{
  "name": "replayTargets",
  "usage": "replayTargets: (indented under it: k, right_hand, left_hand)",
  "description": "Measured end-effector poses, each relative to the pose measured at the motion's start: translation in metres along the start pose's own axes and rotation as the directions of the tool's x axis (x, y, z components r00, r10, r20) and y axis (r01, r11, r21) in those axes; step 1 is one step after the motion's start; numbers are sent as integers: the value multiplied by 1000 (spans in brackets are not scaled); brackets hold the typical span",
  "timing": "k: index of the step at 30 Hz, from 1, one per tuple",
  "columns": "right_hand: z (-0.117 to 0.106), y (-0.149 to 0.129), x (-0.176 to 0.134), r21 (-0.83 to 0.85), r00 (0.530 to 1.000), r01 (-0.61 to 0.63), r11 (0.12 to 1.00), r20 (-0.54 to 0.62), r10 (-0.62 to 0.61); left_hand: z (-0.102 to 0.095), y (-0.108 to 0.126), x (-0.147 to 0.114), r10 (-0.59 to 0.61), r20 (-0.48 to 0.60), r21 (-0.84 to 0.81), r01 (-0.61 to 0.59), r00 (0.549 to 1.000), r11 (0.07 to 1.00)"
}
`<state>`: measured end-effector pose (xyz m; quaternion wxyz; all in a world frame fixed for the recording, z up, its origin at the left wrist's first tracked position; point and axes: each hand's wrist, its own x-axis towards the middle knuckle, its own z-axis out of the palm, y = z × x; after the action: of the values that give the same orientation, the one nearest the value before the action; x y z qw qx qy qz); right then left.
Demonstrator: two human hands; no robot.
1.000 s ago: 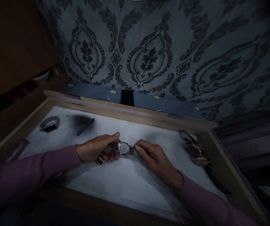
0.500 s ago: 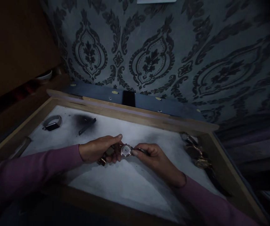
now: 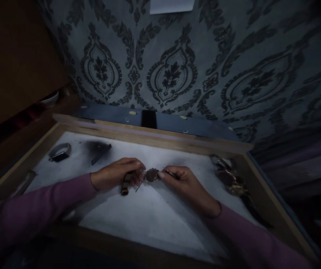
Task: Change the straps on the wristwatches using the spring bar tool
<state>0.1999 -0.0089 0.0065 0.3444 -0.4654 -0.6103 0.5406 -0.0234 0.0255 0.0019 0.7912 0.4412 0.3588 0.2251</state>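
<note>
Between my hands, above the middle of the white drawer bottom, is a round-cased wristwatch (image 3: 152, 174), its visible side now dark brown. My right hand (image 3: 178, 177) pinches it at the right edge, thumb against the case, with a thin dark strip showing behind the fingers. Curled around its left side are the fingers of my left hand (image 3: 121, 172); their exact grip is partly hidden. Below that palm hangs or lies a dark band with a gold end (image 3: 125, 186); I cannot tell whether it belongs to the same watch. A thin dark strip (image 3: 138, 187) points down beside the left fingertips.
A wooden drawer (image 3: 219, 144) surrounds the work. Inside are a smartwatch (image 3: 60, 153) at far left, a dark flat box-like piece (image 3: 101, 154), a light band (image 3: 24, 183), and several watches (image 3: 234, 185) at right. A black phone (image 3: 149, 119) lies on the blue ledge behind.
The watch has turned, so its pale dial no longer shows and a dark brown side does. My left fingers have loosened a little. The view has shifted slightly.
</note>
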Motion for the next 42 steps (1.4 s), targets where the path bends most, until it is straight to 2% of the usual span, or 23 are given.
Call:
replayTargets:
  k: [9,13,18,22,27,30,31,33,35,38,42]
  right_hand:
    - [-3,0,0,15,998,59,998,15,-59]
    - [-3,-1,0,20,999,43,999,31,-44]
    - [-3,-1,0,-9,999,-4,1000,35,5]
    - [-3,-2,-1,-24,999,-22,999,27,23]
    - [-4,-3,-1,-47,1000,-17,999,26,18]
    - [-4,-3,0,-48,1000,-9,999,-1,9]
    - [-4,-3,0,-49,1000,-3,999,-6,3]
    - [-5,-3,0,-43,1000,10,999,-13,-11]
    - [-6,-4,1,-25,1000,19,999,-24,-20]
    - [-8,-4,1,-2,999,24,1000,-47,-24]
    - [-10,-5,0,0,995,18,1000,-95,-18]
  left_hand:
    - [-11,10,3,35,-46,12,-34,998,999]
    - [-13,10,5,94,-37,43,-93,995,995]
    - [-14,9,7,188,-79,76,-182,979,980]
    - [-15,8,7,225,-87,172,-208,971,963]
    - [-18,10,7,298,-40,361,-264,954,894]
    - [-17,19,1,338,1,559,-281,941,780]
    - [-17,23,-3,358,20,665,-280,934,693]
    - [-15,31,-14,374,41,860,-223,926,459]
    - [-13,37,-28,325,49,952,-142,944,270]
    - [-11,38,-48,203,25,981,-64,979,185]
    - [-9,23,-62,193,13,983,-48,981,179]
